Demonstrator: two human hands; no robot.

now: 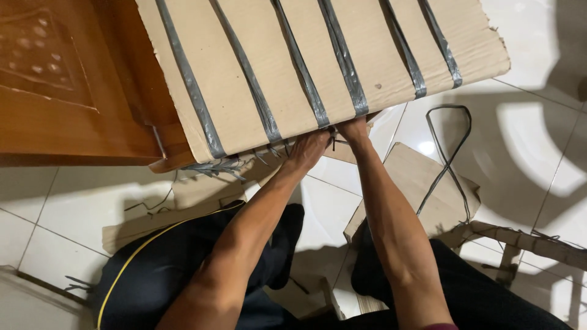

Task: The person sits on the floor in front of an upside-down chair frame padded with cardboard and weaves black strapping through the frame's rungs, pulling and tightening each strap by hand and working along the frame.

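A large cardboard sheet [293, 67] wrapped with several grey plastic straps [342, 61] leans over the floor in front of me. My left hand [307, 151] and my right hand [353, 129] meet at its lower edge, fingers pinched around the strap ends there. What exactly each finger grips is hidden under the cardboard edge. Frayed strap ends [214, 166] hang from the lower left edge.
A carved wooden door [67, 104] stands at the left. A loose grey strap loop [449, 153] lies on cardboard pieces [422, 183] on the white tiled floor [538, 146]. More cardboard scraps [526, 241] lie at the right. My dark trousers [159, 269] fill the bottom.
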